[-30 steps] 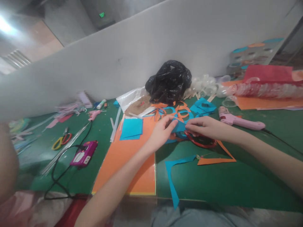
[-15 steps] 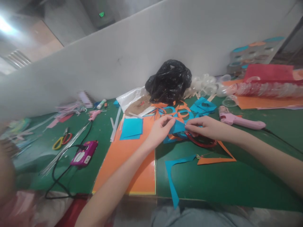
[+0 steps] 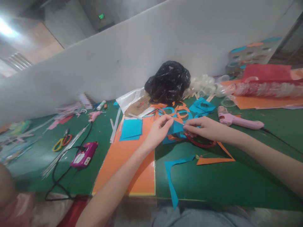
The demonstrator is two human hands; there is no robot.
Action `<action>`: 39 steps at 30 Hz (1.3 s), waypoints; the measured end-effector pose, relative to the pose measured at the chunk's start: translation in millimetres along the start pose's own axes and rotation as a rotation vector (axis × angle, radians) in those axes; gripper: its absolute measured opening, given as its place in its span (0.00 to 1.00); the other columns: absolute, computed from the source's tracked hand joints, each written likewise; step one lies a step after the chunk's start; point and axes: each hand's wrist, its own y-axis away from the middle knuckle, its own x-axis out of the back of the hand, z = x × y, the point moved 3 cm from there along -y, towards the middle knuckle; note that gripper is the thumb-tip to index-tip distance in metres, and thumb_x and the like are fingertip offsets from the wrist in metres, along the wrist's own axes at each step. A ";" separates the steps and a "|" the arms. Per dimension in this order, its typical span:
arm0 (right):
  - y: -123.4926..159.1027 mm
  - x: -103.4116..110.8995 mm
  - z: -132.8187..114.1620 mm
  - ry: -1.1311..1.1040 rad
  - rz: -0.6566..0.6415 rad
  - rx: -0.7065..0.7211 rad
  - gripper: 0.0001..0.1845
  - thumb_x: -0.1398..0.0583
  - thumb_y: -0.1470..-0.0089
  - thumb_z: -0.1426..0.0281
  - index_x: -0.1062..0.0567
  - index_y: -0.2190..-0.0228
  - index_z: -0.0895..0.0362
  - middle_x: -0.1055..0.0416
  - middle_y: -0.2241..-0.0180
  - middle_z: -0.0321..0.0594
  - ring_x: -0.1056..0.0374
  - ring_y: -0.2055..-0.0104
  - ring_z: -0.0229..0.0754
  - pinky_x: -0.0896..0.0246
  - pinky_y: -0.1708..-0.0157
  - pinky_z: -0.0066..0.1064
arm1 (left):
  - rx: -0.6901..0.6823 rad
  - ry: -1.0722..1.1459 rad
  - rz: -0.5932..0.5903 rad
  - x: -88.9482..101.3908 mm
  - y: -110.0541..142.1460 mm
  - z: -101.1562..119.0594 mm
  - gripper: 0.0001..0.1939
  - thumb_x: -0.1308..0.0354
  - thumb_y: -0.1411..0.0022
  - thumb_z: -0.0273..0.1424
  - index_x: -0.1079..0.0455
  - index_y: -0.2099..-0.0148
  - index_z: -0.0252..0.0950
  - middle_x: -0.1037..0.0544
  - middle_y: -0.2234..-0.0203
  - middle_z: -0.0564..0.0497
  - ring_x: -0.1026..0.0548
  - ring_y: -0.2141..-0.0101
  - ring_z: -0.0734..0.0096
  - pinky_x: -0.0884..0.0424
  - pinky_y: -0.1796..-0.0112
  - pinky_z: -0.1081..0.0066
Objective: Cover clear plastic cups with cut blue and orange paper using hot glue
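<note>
Green bench (image 3: 227, 183) runs along a white partition (image 3: 146, 60), and the left hand (image 3: 159, 132) and right hand (image 3: 203, 129) pinch a blue paper piece (image 3: 175, 128) between them, fingertips nearly meeting. A red ring (image 3: 201, 144) lies just beneath the right hand, an orange sheet (image 3: 118, 157) under the left forearm, a pink glue gun (image 3: 239, 123) beyond the right hand, and a black plastic bag (image 3: 168, 82) ahead.

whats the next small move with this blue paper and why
Probably ease the blue paper piece away from the red loop: the left hand and right hand both hold it just above that loop, and orange paper scraps crowd the spot.
</note>
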 end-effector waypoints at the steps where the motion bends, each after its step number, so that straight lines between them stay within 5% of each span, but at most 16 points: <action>1: 0.1 -0.7 -0.2 -0.001 0.004 0.001 0.25 0.47 0.39 0.47 0.31 0.76 0.53 0.32 0.77 0.34 0.37 0.72 0.40 0.42 0.68 0.32 | 0.003 -0.007 -0.010 -0.1 -0.3 -0.8 0.11 0.45 0.35 0.39 0.30 0.64 0.37 0.30 0.72 0.55 0.33 0.69 0.74 0.35 0.66 0.75; 8: 0.5 -2.6 2.1 0.000 0.028 0.002 0.24 0.46 0.38 0.48 0.31 0.76 0.53 0.31 0.77 0.34 0.36 0.71 0.41 0.41 0.67 0.33 | 0.035 0.044 -0.044 -0.8 -0.3 -1.5 0.09 0.44 0.34 0.37 0.30 0.60 0.37 0.27 0.70 0.55 0.29 0.70 0.76 0.30 0.67 0.77; 13: 0.2 -4.4 1.1 0.020 0.034 0.041 0.24 0.47 0.37 0.49 0.31 0.76 0.52 0.32 0.78 0.34 0.36 0.72 0.41 0.41 0.67 0.33 | 0.134 0.146 -0.113 -4.0 2.3 -5.5 0.15 0.45 0.33 0.45 0.32 0.57 0.38 0.27 0.70 0.56 0.27 0.76 0.75 0.27 0.76 0.74; 18: -0.4 -9.2 4.1 0.058 0.042 0.096 0.24 0.47 0.36 0.49 0.26 0.73 0.52 0.26 0.73 0.36 0.33 0.69 0.43 0.39 0.65 0.34 | 0.071 0.100 -0.129 -3.7 5.8 -1.3 0.17 0.44 0.34 0.47 0.31 0.59 0.37 0.29 0.71 0.55 0.27 0.74 0.76 0.29 0.79 0.78; 23: 0.7 -11.3 -0.8 0.073 0.092 0.142 0.23 0.47 0.35 0.49 0.21 0.64 0.52 0.23 0.69 0.37 0.31 0.68 0.44 0.38 0.64 0.33 | 0.045 0.015 -0.145 -6.5 11.3 5.9 0.16 0.46 0.31 0.46 0.30 0.57 0.37 0.30 0.72 0.56 0.32 0.76 0.80 0.34 0.78 0.79; 34: -0.4 -6.6 -1.7 0.079 0.133 0.103 0.22 0.46 0.37 0.51 0.29 0.74 0.52 0.29 0.75 0.34 0.34 0.71 0.41 0.40 0.68 0.32 | 0.118 0.124 -0.122 -8.3 7.9 5.7 0.10 0.45 0.32 0.38 0.31 0.58 0.38 0.26 0.72 0.57 0.30 0.77 0.80 0.31 0.74 0.78; 39: 0.1 -5.9 -4.9 -0.021 0.190 0.093 0.19 0.44 0.38 0.51 0.23 0.63 0.51 0.23 0.66 0.37 0.30 0.65 0.43 0.36 0.64 0.33 | 0.113 0.127 -0.166 -12.4 13.5 9.7 0.12 0.43 0.33 0.41 0.29 0.59 0.37 0.25 0.70 0.55 0.26 0.72 0.76 0.28 0.71 0.76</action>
